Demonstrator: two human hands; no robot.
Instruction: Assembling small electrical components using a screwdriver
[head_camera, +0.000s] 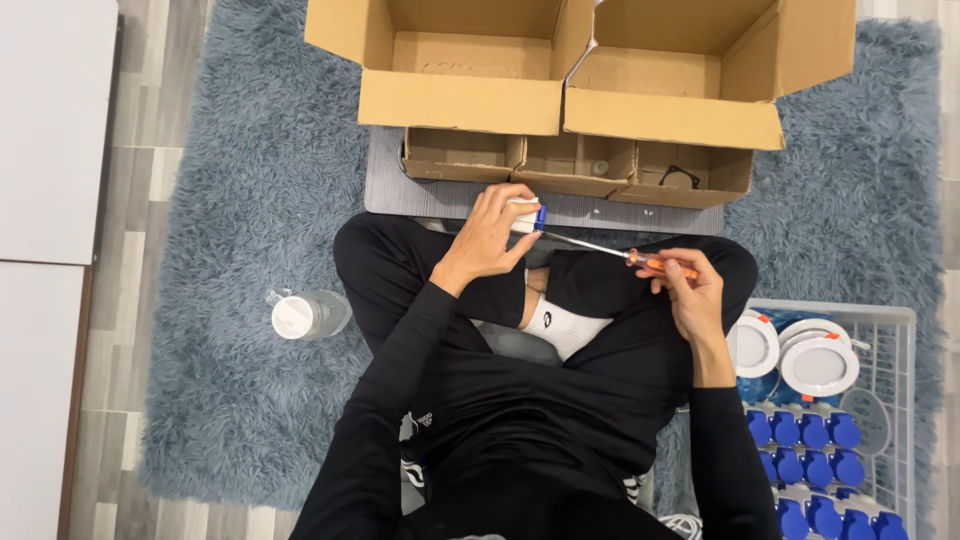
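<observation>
Hands at work above my crossed legs: my left hand (490, 235) closes around a small white-and-blue part (528, 216), while my right hand (690, 290) grips the orange handle of a screwdriver (640, 260), its thin shaft angled up-left to meet the part's blue end. Just beyond, three small open cardboard boxes (575, 165) sit on a grey mat (390, 190), two larger cartons (580, 70) behind them. At my right, a wire basket (900, 320) holds white round fixtures (818, 365) and blue parts (805, 450). A plastic bottle (308, 315) lies on the blue rug (230, 200) at my left.
</observation>
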